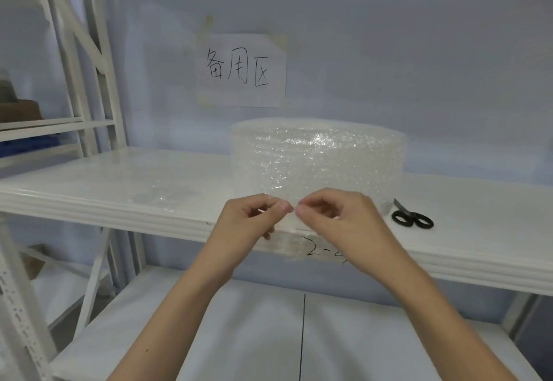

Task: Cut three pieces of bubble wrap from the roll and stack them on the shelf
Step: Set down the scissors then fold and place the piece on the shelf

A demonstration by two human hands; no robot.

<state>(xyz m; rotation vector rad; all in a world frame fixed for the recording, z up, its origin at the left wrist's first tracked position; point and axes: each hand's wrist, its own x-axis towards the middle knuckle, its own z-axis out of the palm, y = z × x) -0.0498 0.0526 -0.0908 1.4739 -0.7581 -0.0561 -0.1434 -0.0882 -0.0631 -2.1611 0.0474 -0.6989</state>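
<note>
A wide roll of clear bubble wrap (pixel 317 153) stands on the white shelf (pixel 89 201). In front of it, my left hand (pixel 248 225) and my right hand (pixel 335 219) pinch the top edge of a loose sheet of bubble wrap (pixel 296 246), fingertips almost touching. The sheet hangs down over the shelf's front edge. Black-handled scissors (pixel 411 217) lie on the shelf to the right of my right hand. A flat piece of bubble wrap (pixel 161 198) lies on the shelf to the left.
A paper sign with handwritten characters (pixel 242 69) is taped to the back wall above the roll. A lower white shelf (pixel 209 335) lies beneath my arms. White rack uprights (pixel 98 60) stand at the left, with brown boxes (pixel 18 108) beyond.
</note>
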